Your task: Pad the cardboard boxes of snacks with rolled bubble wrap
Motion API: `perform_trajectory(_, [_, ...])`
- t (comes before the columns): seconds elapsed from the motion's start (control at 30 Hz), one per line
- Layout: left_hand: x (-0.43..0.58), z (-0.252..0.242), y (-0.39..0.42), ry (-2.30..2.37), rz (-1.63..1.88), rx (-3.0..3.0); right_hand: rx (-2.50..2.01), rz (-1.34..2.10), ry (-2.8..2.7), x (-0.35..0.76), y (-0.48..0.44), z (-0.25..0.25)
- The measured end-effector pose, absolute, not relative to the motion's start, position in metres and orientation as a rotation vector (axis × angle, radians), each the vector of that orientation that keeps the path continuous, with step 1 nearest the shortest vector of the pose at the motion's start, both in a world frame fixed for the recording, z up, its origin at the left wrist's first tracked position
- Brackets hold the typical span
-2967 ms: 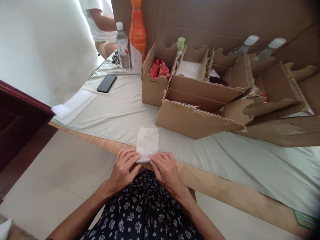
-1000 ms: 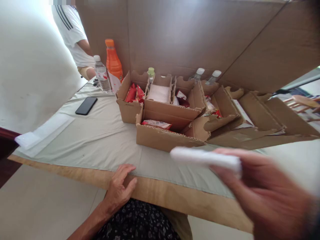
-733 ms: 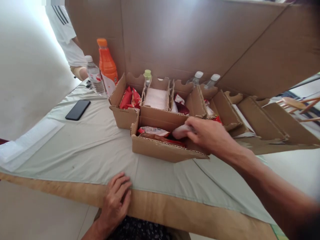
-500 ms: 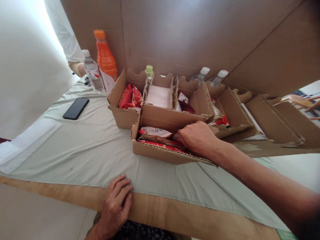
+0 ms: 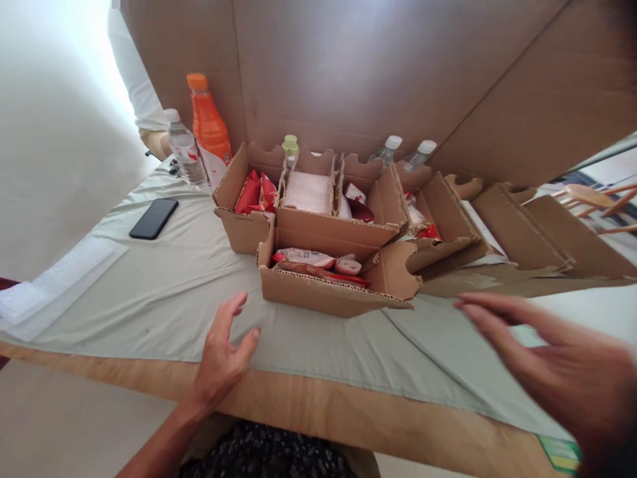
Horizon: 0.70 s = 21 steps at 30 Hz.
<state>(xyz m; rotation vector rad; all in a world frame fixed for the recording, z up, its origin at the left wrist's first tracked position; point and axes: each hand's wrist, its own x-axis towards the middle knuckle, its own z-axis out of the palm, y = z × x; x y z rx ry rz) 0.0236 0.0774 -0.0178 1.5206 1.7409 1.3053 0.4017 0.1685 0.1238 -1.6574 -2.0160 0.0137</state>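
Note:
My left hand [image 5: 223, 355] hovers above the cloth near the table's front edge, thumb and fingers spread and holding nothing. To the right, my right hand [image 5: 552, 365] is raised off the cloth, slightly blurred, with its fingers stretched out and nothing visible in them. Between the two hands stands the front cardboard box [image 5: 323, 299], open at the top. In it lie a red and white packet [image 5: 304, 257], a brown packet [image 5: 308, 269] and a small rolled packet [image 5: 348, 265]. Neither hand touches the box.
Behind are several cardboard bins [image 5: 442, 212] with red packets and bubble wrap [image 5: 308, 191]. An orange bottle [image 5: 210, 126], a clear bottle [image 5: 185, 149], a black phone [image 5: 154, 218] and a bubble-wrap sheet [image 5: 64, 279] are at left. Another person's sleeve [image 5: 132, 73] shows behind the cardboard.
My right hand has come out of the front box and swung right. My left hand has lifted from the table edge and opened. The rolled packet now shows in the box.

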Motion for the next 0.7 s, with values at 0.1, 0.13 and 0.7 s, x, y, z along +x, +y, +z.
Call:
perform_trajectory(0.1, [0.035, -0.006, 0.113, 1.551, 1.348, 1.395, -1.564, 0.470, -2.045, 0.381, 0.163, 0.069])
perform_trajectory(0.13, [0.041, -0.004, 0.123, 1.482, 1.352, 1.361, -1.529, 0.551, -2.045, 0.368, 0.166, 0.053])
perform_trajectory(0.7, [0.056, 0.061, 0.050, 1.378, 1.586, 1.372, -1.430, 0.318, -1.881, 0.318, 0.098, 0.093])
